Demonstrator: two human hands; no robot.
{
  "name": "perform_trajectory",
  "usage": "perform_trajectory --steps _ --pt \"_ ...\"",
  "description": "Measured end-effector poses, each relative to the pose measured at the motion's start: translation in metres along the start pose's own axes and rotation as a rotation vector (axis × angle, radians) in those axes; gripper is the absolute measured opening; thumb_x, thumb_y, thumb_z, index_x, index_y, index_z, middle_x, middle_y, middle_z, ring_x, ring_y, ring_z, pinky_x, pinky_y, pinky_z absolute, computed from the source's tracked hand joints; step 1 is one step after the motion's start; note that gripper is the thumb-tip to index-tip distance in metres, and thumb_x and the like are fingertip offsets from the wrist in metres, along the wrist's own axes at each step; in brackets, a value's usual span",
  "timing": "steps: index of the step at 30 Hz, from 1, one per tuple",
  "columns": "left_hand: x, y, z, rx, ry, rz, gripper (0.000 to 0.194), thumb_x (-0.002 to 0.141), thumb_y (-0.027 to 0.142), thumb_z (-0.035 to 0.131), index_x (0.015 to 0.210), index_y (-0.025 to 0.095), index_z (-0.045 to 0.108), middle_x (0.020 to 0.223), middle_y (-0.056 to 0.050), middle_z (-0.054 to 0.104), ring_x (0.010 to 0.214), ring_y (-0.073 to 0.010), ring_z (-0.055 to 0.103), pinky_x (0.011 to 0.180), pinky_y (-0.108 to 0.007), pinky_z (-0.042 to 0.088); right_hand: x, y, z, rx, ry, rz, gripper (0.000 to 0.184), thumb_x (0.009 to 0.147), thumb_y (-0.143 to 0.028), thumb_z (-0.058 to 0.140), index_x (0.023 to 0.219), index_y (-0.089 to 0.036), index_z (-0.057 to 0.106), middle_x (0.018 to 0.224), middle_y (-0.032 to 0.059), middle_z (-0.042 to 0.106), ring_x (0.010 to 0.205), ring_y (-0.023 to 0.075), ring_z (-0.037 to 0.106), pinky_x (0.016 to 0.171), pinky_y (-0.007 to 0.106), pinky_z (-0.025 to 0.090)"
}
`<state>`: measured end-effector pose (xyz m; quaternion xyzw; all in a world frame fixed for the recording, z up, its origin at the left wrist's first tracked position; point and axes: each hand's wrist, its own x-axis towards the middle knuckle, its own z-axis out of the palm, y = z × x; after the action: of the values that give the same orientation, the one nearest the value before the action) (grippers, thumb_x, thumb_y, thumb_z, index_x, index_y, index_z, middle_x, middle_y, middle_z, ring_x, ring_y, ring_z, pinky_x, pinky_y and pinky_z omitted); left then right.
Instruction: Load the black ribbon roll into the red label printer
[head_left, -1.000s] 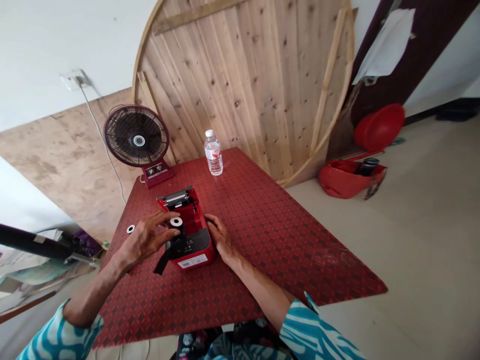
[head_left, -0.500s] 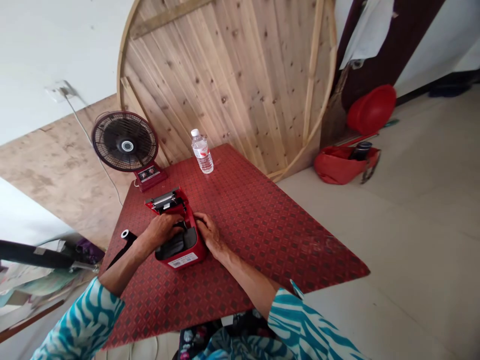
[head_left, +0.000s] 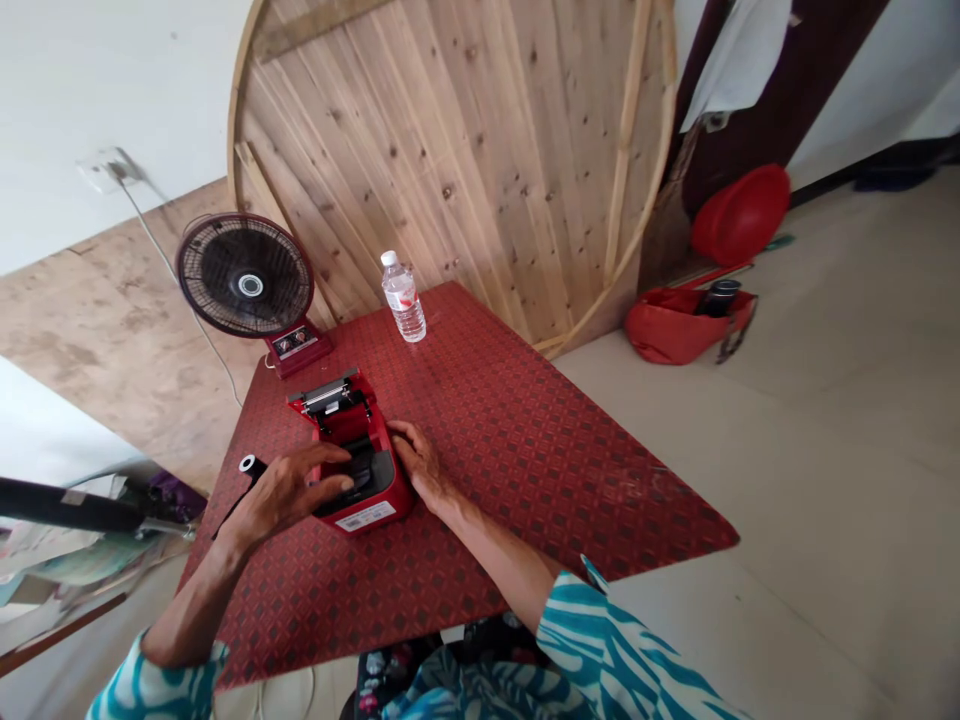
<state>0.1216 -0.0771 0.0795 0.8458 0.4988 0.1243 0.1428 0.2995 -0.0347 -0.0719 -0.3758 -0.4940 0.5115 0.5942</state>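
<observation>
A small red and black thermal printer [head_left: 367, 515] stands on the table with its lid [head_left: 330, 398] tipped up and back. Over its open bay hovers my left hand [head_left: 289, 485], thumb and fingers apart with nothing between them. Dark material, apparently a black roll [head_left: 361, 470], lies in the bay, partly covered by those fingers. My right hand [head_left: 420, 465] grips the printer's right side, fingers toward its back corner. Left of my left hand is another black roll with a white core [head_left: 250, 466]; my wrist hides part of its loose strip.
The red patterned table [head_left: 517, 460] carries a fan [head_left: 251, 285] at its back left and a water bottle [head_left: 405, 300] at the back. Behind leans a round wooden board [head_left: 480, 150]. A red bag [head_left: 667, 330] and red basin [head_left: 742, 215] are on the floor at right.
My left hand lowered a white-cored black roll into the printer's bay, let go, and drew back up to the left with fingers apart. My right hand has stayed at the printer's side.
</observation>
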Motion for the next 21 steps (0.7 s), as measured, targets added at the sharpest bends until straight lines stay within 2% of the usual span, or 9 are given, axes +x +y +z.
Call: perform_trajectory --steps 4,9,13,15,18,21 --pt "-0.021 0.002 0.013 0.017 0.084 0.073 0.029 0.087 0.040 0.059 0.110 0.023 0.068 0.106 -0.006 0.073 0.088 -0.0195 0.071 0.075 -0.027 0.056 0.000 0.002 -0.001 -0.011 0.009 0.002 0.029 0.086 -0.035 0.047 0.109 -0.027 0.063 0.113 0.0024 0.065 0.111 0.0196 0.056 0.101 0.038 0.040" --pt "-0.022 -0.004 0.023 0.115 0.206 0.112 0.026 0.093 0.036 0.051 0.111 0.023 0.065 0.100 -0.004 0.074 0.080 -0.0170 0.071 0.072 -0.025 0.055 -0.001 0.000 -0.002 -0.012 -0.010 0.014 0.029 0.087 -0.036 0.047 0.110 -0.027 0.062 0.113 0.0027 0.066 0.112 0.0200 0.056 0.101 0.038 0.040" --pt "-0.020 -0.002 0.023 0.219 0.264 0.166 0.021 0.095 0.030 0.046 0.103 0.022 0.063 0.084 -0.003 0.072 0.070 -0.0157 0.068 0.063 -0.024 0.052 -0.002 -0.002 -0.002 -0.001 -0.014 0.036 0.030 0.087 -0.036 0.047 0.111 -0.026 0.061 0.114 0.0031 0.065 0.113 0.0202 0.056 0.100 0.038 0.041" --pt "-0.019 0.002 0.022 0.241 0.295 0.224 0.019 0.095 0.026 0.045 0.101 0.020 0.063 0.087 -0.005 0.073 0.076 -0.0166 0.069 0.068 -0.026 0.052 -0.002 -0.003 -0.002 -0.005 -0.012 0.034 0.030 0.086 -0.036 0.047 0.110 -0.025 0.061 0.114 0.0038 0.065 0.113 0.0204 0.056 0.100 0.038 0.040" --pt "-0.022 0.012 0.021 0.246 0.330 0.312 0.015 0.094 0.019 0.048 0.100 0.020 0.062 0.103 -0.008 0.072 0.095 -0.0185 0.067 0.083 -0.031 0.050 -0.002 -0.002 -0.002 -0.012 -0.009 0.021 0.031 0.086 -0.035 0.047 0.110 -0.024 0.062 0.114 0.0042 0.065 0.113 0.0202 0.056 0.101 0.038 0.039" --pt "-0.028 0.024 0.023 0.276 0.339 0.341 0.014 0.091 0.017 0.051 0.098 0.020 0.063 0.104 -0.008 0.072 0.095 -0.0182 0.066 0.086 -0.033 0.049 -0.001 0.000 -0.001 -0.015 -0.002 0.007 0.030 0.085 -0.034 0.047 0.109 -0.025 0.062 0.113 0.0031 0.065 0.112 0.0195 0.056 0.101 0.037 0.039"
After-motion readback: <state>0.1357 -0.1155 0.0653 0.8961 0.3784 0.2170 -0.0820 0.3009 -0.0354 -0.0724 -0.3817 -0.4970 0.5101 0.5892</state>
